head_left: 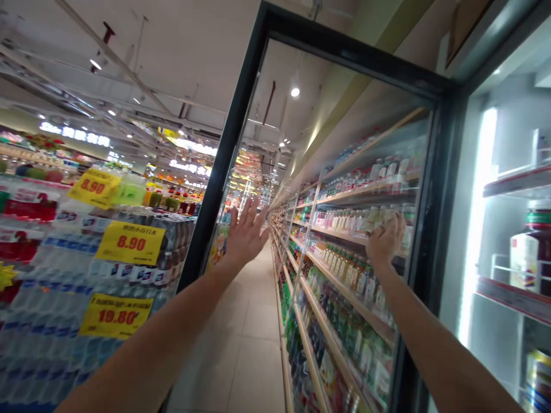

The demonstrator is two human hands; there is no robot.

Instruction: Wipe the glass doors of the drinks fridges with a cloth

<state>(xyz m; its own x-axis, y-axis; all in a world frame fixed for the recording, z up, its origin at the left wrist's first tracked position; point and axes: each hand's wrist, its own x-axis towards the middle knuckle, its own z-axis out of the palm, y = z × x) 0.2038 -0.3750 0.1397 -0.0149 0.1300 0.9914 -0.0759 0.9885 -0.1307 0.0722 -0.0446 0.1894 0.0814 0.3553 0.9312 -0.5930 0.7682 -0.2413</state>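
Note:
A black-framed glass cooler door (241, 120) stands swung open in front of me. My left hand (246, 232) lies flat against its glass near the left frame, fingers stretched out and spread. My right hand (385, 241) presses on the glass near the door's right, hinge side, fingers laid against the pane and holding nothing. Through the glass I see long shelves of bottled drinks (344, 269) running down the aisle.
The open cooler interior (516, 241) with lit shelves and a dark bottle (536, 246) is at the right. Stacked packs of bottled water with yellow price tags (129, 242) stand at the left. A tiled aisle floor (253, 344) runs ahead.

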